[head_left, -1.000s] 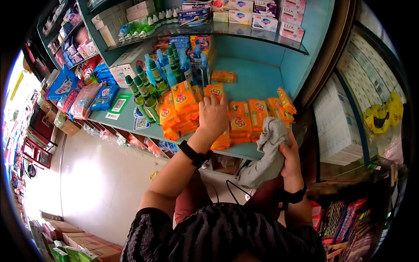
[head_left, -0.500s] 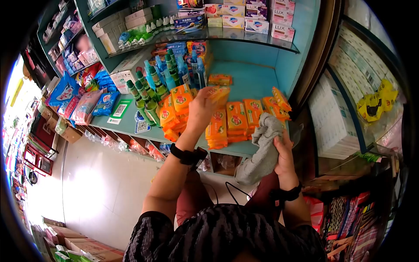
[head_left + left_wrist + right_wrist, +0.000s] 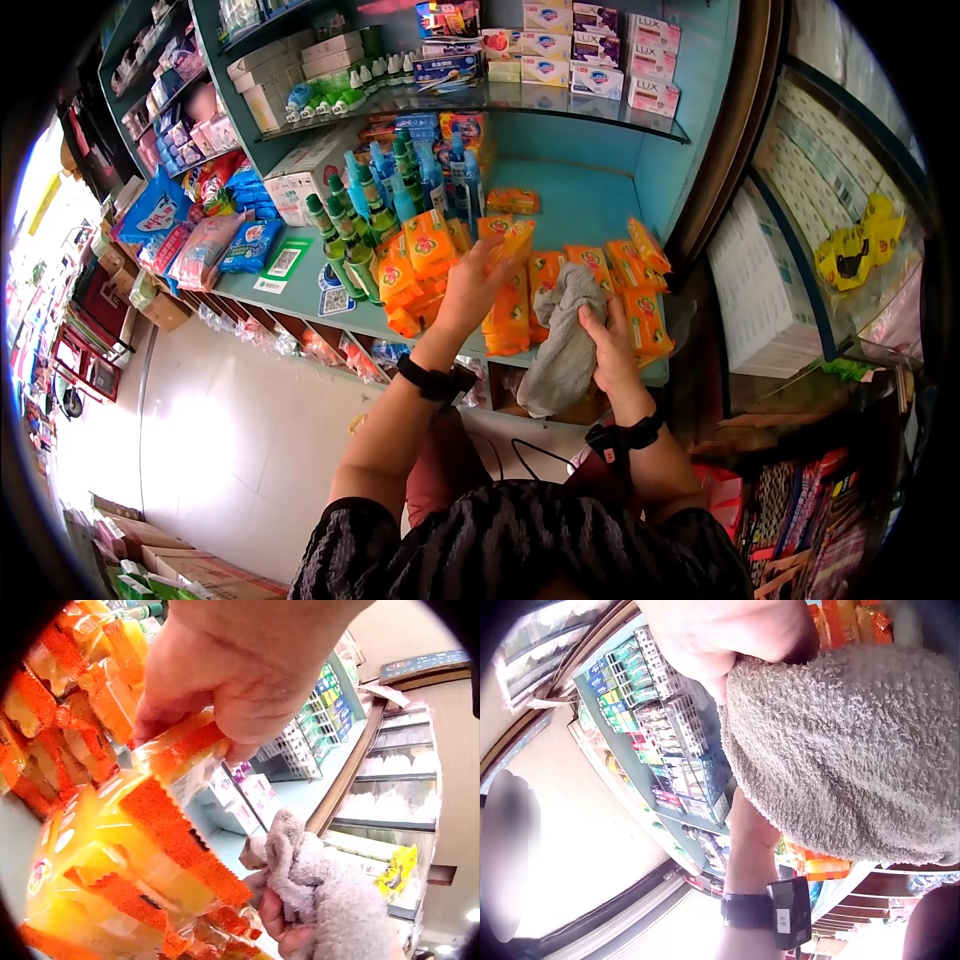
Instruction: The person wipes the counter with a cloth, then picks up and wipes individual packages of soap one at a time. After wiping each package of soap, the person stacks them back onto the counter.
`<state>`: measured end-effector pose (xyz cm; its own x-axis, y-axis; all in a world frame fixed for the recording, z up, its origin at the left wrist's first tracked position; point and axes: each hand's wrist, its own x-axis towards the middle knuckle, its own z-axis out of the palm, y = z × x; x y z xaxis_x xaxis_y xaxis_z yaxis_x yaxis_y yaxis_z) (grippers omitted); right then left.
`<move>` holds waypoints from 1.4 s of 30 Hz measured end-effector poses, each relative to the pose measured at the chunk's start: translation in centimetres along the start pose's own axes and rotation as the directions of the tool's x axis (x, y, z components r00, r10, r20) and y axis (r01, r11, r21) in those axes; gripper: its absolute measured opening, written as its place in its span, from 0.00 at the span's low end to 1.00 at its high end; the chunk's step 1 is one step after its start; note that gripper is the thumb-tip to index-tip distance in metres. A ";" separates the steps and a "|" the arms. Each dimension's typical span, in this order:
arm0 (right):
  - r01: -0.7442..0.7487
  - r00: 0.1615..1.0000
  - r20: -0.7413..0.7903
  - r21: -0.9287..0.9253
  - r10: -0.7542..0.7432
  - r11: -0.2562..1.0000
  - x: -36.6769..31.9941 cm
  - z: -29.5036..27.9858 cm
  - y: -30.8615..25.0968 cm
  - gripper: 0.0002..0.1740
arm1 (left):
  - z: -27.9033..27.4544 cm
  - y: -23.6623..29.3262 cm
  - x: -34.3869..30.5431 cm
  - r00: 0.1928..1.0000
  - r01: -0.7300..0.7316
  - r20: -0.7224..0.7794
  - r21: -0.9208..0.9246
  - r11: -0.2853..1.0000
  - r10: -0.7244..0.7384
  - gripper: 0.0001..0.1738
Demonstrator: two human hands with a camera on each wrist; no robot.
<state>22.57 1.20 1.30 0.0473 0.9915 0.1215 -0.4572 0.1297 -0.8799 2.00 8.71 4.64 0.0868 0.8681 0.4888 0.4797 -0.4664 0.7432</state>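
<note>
My left hand (image 3: 472, 285) pinches an orange-wrapped soap packet (image 3: 184, 750) between thumb and fingers, above a stack of the same packets. In the head view that packet (image 3: 507, 236) shows just beyond my fingers. My right hand (image 3: 612, 345) grips a bunched grey terry cloth (image 3: 562, 345), which hangs in front of the shelf and covers some packets. More orange packets (image 3: 430, 245) are piled left of my left hand. A row of packets (image 3: 632, 265) lies right of the cloth, with another packet (image 3: 647, 325) nearer the shelf's front edge.
Green bottles (image 3: 350, 250) and blue spray bottles (image 3: 460, 180) stand close behind the left pile. A glass shelf (image 3: 560, 120) with soap boxes (image 3: 598, 80) runs above. Bagged goods (image 3: 250, 245) lie at left, and a glass case (image 3: 770, 310) stands at right.
My left hand has lifted a packet off the row and holds it over the stack. My right hand has moved left with the cloth, uncovering a packet at the front right.
</note>
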 end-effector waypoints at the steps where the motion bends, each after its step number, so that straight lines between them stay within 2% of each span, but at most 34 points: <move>1: 0.003 1.000 0.001 -0.010 -0.003 1.000 0.0 0.0 0.2 0.25 | 0.0 0.2 -0.1 1.000 -0.026 0.006 0.039 0.999 0.026 0.20; 4: 0.118 0.993 0.006 -0.142 -0.118 0.983 0.1 -0.2 0.2 0.26 | -0.1 -0.7 0.3 0.992 0.123 0.045 -0.166 0.978 -0.117 0.24; 7: 0.415 0.905 0.061 -0.336 -0.421 0.846 -1.0 1.7 -1.6 0.28 | 0.5 0.9 -1.0 0.979 0.129 -0.051 -0.600 0.789 -0.199 0.24; 8: 0.531 0.833 0.156 -0.496 -0.531 0.687 -0.7 1.5 -1.1 0.31 | 0.8 2.1 -1.8 0.978 0.167 0.004 -0.622 0.765 -0.210 0.23; 9: 0.648 0.746 0.252 -0.491 -0.617 0.583 -0.2 2.5 -0.3 0.34 | 0.8 4.0 -2.8 0.973 0.209 0.061 -0.641 0.739 -0.223 0.23; 10: 0.664 0.697 0.382 -0.664 -0.607 0.344 -0.7 3.6 -1.3 0.35 | 1.3 5.2 -4.0 0.965 0.251 0.115 -0.657 0.711 -0.235 0.23; 11: 0.648 0.654 0.510 -0.759 -0.559 0.065 -1.1 4.4 -2.4 0.36 | 2.1 5.6 -5.2 0.994 0.107 0.070 -0.621 0.777 -0.082 0.21; 13: 0.670 0.630 0.466 -0.730 -0.621 0.133 -0.5 4.2 -2.2 0.36 | 1.8 7.0 -5.7 0.996 0.069 0.009 -0.666 0.743 -0.084 0.22; 15: 0.674 0.619 0.392 -0.710 -0.681 0.204 -0.4 4.5 -2.4 0.35 | 1.6 7.5 -6.0 0.998 0.037 -0.020 -0.589 0.807 -0.060 0.23; 16: 0.661 0.624 0.284 -0.688 -0.728 0.298 0.1 4.8 -2.8 0.33 | 1.4 7.9 -6.3 0.998 0.025 -0.030 -0.549 0.835 -0.049 0.23; 19: 0.474 0.858 0.065 -0.480 -0.509 0.738 1.7 3.2 -5.0 0.30 | -0.2 10.2 -7.6 0.984 0.157 0.140 -0.422 0.893 -0.107 0.24; 20: 0.501 0.847 0.041 -0.393 -0.530 0.771 2.3 2.9 -5.3 0.27 | 0.1 9.6 -7.8 0.992 0.101 0.109 -0.429 0.898 -0.059 0.24; 21: 0.459 0.882 0.044 -0.304 -0.468 0.835 2.1 3.0 -5.8 0.27 | 0.3 9.2 -8.0 0.997 0.044 0.077 -0.433 0.900 -0.011 0.24; 23: 0.346 0.938 0.073 -0.125 -0.339 0.930 1.0 3.1 -6.9 0.26 | 0.5 8.7 -8.2 0.999 -0.013 0.018 -0.579 0.815 0.029 0.24; 24: 0.356 0.934 0.073 -0.166 -0.349 0.920 0.7 2.9 -7.0 0.26 | 0.3 8.3 -8.4 0.997 0.023 0.074 -0.639 0.769 0.032 0.23; 27: 0.386 0.922 0.081 -0.283 -0.380 0.878 -0.1 2.7 -6.8 0.24 | -0.5 7.6 -8.6 0.971 0.109 0.237 -0.546 0.831 0.029 0.23; 28: 0.414 0.907 0.065 -0.309 -0.415 0.856 -0.4 2.9 -6.7 0.23 | -0.7 7.8 -8.7 0.973 0.042 0.221 -0.453 0.890 0.066 0.23; 31: 0.419 0.906 0.069 -0.265 -0.417 0.868 -1.5 3.5 -6.7 0.23 | -1.1 8.9 -9.6 0.959 0.119 0.284 -0.307 0.944 -0.028 0.25; 32: 0.466 0.885 0.147 -0.296 -0.443 0.833 -1.7 3.4 -6.7 0.23 | -1.0 9.1 -9.7 0.967 0.009 0.243 -0.319 0.948 0.072 0.26; 35: 0.278 0.957 0.112 -0.092 -0.268 0.956 -1.9 3.1 -6.8 0.23 | -1.3 9.2 -10.3 0.974 0.011 0.211 -0.406 0.914 0.082 0.27; 36: 0.267 0.953 0.163 -0.049 -0.256 0.963 -1.6 2.8 -6.9 0.26 | -1.5 9.0 -10.3 0.969 0.029 0.230 -0.469 0.883 0.090 0.27; 38: 0.073 0.975 0.189 0.225 -0.117 0.972 -1.4 2.4 -6.2 0.30 | -1.6 8.6 -10.0 0.958 0.076 0.266 -0.589 0.804 0.104 0.27; 39: -0.029 0.975 0.216 0.355 -0.052 0.934 -1.4 2.3 -6.0 0.32 | -1.5 8.5 -9.8 0.956 0.076 0.274 -0.577 0.813 0.105 0.27; 40: -0.043 0.968 0.247 0.334 -0.043 0.942 -2.3 4.2 -7.2 0.36 | -1.3 8.5 -9.7 0.954 0.074 0.280 -0.565 0.822 0.107 0.26; 41: -0.121 0.951 0.310 0.406 -0.012 0.906 -2.4 4.5 -6.8 0.37 | -1.1 8.3 -9.5 0.952 0.071 0.286 -0.553 0.830 0.109 0.26; 42: -0.201 0.928 0.373 0.471 0.012 0.859 -2.5 4.5 -6.3 0.37 | -1.2 7.8 -9.3 0.949 0.022 0.292 -0.432 0.901 0.117 0.25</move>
<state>21.33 -2.14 8.65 -0.2930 0.9162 0.2733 -0.8207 -0.0943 -0.5636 3.88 -3.19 6.47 0.3936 0.8190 0.4176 0.0568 -0.4750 0.8781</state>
